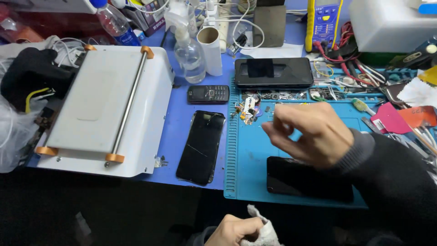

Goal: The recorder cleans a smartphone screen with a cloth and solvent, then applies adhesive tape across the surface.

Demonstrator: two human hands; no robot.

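White cloth clutched in left hand; right hand above black phone.

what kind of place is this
Most likely a phone repair bench. Several phones lie about, one with a cracked screen, on a blue work mat beside a yellow multimeter and scattered small parts. The right hand hovers above a dark phone.
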